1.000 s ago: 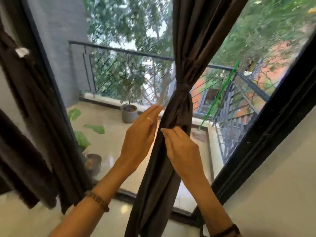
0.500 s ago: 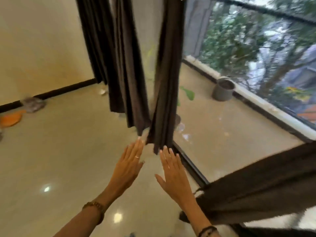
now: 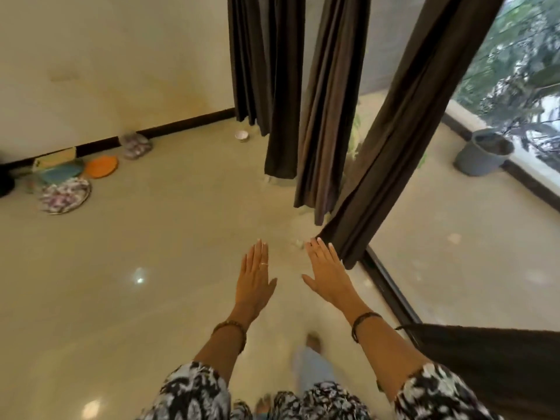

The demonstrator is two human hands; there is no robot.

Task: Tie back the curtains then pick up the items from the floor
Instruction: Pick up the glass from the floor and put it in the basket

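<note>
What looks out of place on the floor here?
Tableware lies on the floor along the wall: a floral plate, an orange plate, a blurred plastic-wrapped bundle and a small bowl near the curtains. Both hands are open, holding nothing.

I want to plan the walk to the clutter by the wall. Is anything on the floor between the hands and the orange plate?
Nothing visible does. Both the left hand and the right hand are open and empty, and bare floor runs from them to the orange plate by the baseboard. The curtains hang off to the right.
</note>
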